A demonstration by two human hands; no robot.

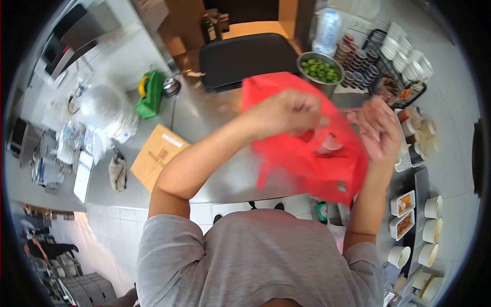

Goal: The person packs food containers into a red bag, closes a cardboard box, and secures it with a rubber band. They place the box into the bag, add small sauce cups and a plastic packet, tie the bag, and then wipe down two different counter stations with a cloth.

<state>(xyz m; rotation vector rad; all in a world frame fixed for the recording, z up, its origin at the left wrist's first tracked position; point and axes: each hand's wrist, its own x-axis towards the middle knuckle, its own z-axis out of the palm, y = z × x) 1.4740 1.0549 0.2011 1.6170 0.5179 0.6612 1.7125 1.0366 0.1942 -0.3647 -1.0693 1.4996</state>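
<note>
A red bag (286,146) stands over the steel counter between my hands, its edges smeared by motion. A pale round container (329,145) shows in its opening. My left hand (296,110) is closed above the bag, fingers curled; what they hold, if anything, is blurred. My right hand (377,128) is at the bag's right edge, fingers bent and apart, with nothing plainly in them.
A black tray (248,57) and a bowl of green limes (320,70) stand behind the bag. A brown paper package (158,155) and a green bag (150,94) lie left. Lidded sauce cups (361,61) and white food tubs (432,230) line the right.
</note>
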